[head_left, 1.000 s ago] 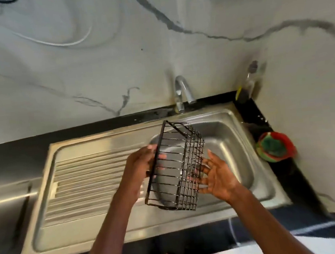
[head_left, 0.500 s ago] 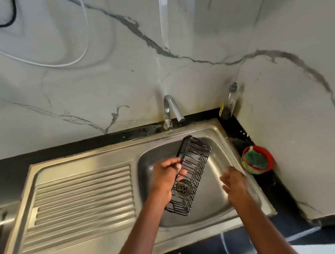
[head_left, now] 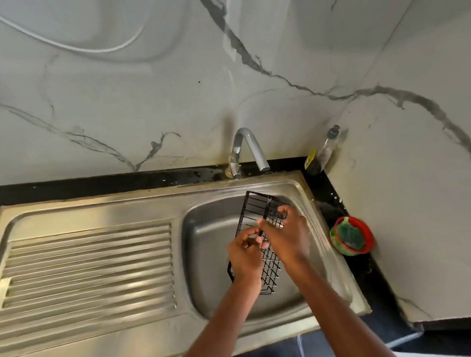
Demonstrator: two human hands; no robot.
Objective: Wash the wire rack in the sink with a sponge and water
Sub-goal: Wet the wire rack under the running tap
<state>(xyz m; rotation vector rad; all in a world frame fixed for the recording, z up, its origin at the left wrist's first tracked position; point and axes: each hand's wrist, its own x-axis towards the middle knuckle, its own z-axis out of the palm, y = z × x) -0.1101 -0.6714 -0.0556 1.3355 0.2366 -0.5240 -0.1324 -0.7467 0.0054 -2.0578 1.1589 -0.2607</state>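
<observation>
We hold the black wire rack (head_left: 262,233) over the basin of the steel sink (head_left: 205,238) with both hands, and it stands tilted, its far end toward the tap (head_left: 247,151) and its near end down toward us. Our left hand (head_left: 246,253) grips the rack at its left edge, about the middle of its length, with the fingers curled around the wires. Our right hand (head_left: 287,236) lies just beside the left one, a little further from us, and its fingers are bent over the upper part of the rack and hook onto the wires there; the two hands almost touch each other. Below the grip, the lower grid of the rack hangs free between our two wrists, above the basin floor. Whether the near end touches the basin, we cannot tell. To the left of the grip is the ribbed draining board (head_left: 88,270) of the sink. To the right of the grip, well apart on the dark counter (head_left: 362,281), stands a small red bowl (head_left: 368,236) with a green sponge (head_left: 349,233) inside it. Beyond the grip, in the corner of the marble wall, stands a bottle (head_left: 322,152) beside the tap.
</observation>
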